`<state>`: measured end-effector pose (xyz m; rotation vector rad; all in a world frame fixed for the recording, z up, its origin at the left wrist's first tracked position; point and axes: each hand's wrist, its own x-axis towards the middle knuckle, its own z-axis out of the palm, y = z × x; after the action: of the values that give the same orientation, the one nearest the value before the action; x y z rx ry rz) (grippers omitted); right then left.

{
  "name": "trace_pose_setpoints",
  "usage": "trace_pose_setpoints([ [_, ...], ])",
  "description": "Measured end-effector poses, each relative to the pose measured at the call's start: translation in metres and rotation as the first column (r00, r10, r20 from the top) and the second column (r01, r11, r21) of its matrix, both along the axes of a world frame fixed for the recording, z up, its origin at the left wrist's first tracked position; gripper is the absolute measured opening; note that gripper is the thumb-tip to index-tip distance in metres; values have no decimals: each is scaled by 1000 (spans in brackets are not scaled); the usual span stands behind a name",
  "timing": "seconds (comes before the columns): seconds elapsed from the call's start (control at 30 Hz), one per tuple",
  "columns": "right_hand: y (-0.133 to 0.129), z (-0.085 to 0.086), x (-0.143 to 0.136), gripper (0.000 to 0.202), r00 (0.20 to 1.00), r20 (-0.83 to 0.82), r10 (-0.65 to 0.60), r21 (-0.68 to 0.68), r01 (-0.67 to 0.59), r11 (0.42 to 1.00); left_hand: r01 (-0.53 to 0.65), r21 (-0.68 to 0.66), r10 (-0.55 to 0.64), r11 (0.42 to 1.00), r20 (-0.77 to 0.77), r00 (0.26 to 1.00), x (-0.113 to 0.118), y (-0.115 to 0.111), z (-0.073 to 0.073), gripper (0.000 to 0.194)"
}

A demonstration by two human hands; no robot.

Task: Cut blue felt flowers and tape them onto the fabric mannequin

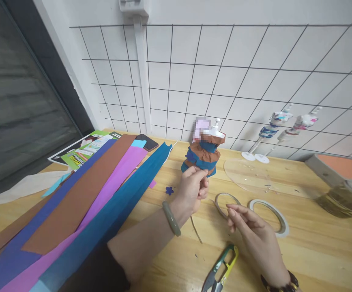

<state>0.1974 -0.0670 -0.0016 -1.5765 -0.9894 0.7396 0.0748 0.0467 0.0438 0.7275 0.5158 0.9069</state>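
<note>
A small white mannequin (215,129) stands upright in front of me, dressed in ruffled bands of brown and teal crepe paper (209,156). My left hand (194,186) is closed around it just below the skirt; what the fingers grip there is partly hidden. To the right, my right hand (252,231) hovers apart from the mannequin with thumb and fingertips pinched together. Anything between those fingertips is too small to make out. Beside that hand are a narrow tape roll (221,198) and a wider white tape roll (281,217).
Long crepe paper strips (81,198) cover the left side. Green-and-yellow scissors (221,269) lie at the front. A blue paper flower (169,190), a phone (147,142), a clear disc (245,176), two decorated mannequins (270,129) and an amber container (343,198) are also there.
</note>
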Motion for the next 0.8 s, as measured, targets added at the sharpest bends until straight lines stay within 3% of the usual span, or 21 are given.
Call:
trace_pose_setpoints([
  [0.13, 7, 8, 0, 30, 998, -50, 37, 67, -33, 997, 7, -7, -7, 1000, 25, 1000, -2, -1, 4, 20],
  [0.3, 18, 31, -2, 22, 985, -146, 88, 194, -59, 979, 15, -12, -14, 1000, 44, 999, -3, -1, 9, 18],
  [0.37, 22, 39, -7, 14, 993, -50, 106, 268, -89, 959, 12, -15, -11, 1000, 46, 999, -2, -1, 9, 18],
  [0.43, 26, 43, -13, 9, 981, 152, 122, 318, -165, 934, 1, -19, -1, 1000, 39, 999, -2, -1, 9, 20],
  [0.57, 35, 40, -24, 4, 832, 540, 129, 263, -313, 913, 3, -21, -3, 1000, 27, 1000, -2, 0, 8, 23],
  [0.8, 46, 33, -23, 13, 629, 775, 68, 170, -311, 935, 27, -18, -26, 999, 74, 997, -2, 1, 6, 22],
])
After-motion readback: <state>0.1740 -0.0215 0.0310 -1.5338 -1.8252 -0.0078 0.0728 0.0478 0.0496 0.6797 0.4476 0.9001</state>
